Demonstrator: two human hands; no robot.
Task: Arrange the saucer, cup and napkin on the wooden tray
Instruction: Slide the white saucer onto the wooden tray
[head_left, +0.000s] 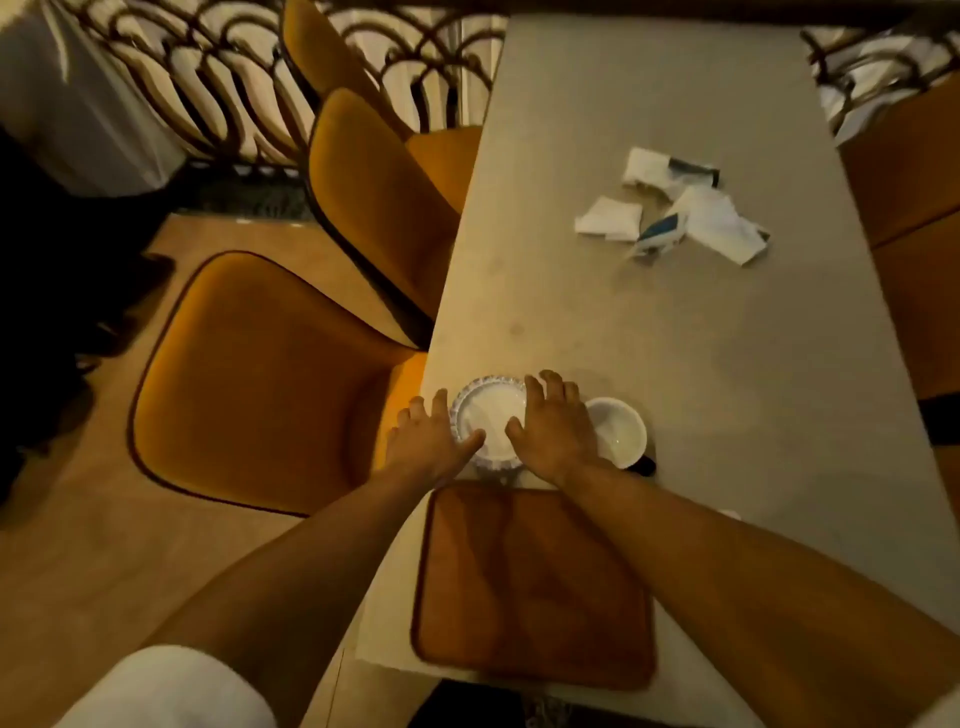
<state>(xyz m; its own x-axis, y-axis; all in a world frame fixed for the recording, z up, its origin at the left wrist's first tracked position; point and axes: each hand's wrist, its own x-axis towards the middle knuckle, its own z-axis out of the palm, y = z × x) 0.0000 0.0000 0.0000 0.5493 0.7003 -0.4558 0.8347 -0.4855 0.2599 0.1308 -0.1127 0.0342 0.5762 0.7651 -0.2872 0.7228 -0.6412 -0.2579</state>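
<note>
A view from above looks down a long pale table (649, 338) at a person's two bare forearms reaching forward. Both hands meet at a small white saucer (491, 410) with a patterned scalloped rim, which sits on the table near its left edge. The left hand (428, 441) lies against the saucer's left side, fingers spread and pointing away, thumb reaching across the near rim. The right hand (553, 431) lies over the saucer's right side, fingers spread flat and thumb angled inward toward the left thumb. Both hands are open and touch the saucer's edges; whether they have closed a grip under it or only rest on it cannot be told. Just to the right of the right hand stands a white cup (621, 431), upright and seen from above, with a dark part at its near right edge; it is close to the saucer but partly hidden by the hand. Directly nearer the viewer, just below the saucer, lies a wooden tray (535, 587) with rounded corners, bare, with the forearms passing above its two sides. Farther up the table, well apart from the tray, lie several crumpled white napkins (675, 208) mixed with dark-printed packets. Mustard-coloured chairs (270, 384) stand along the table's left side.
</note>
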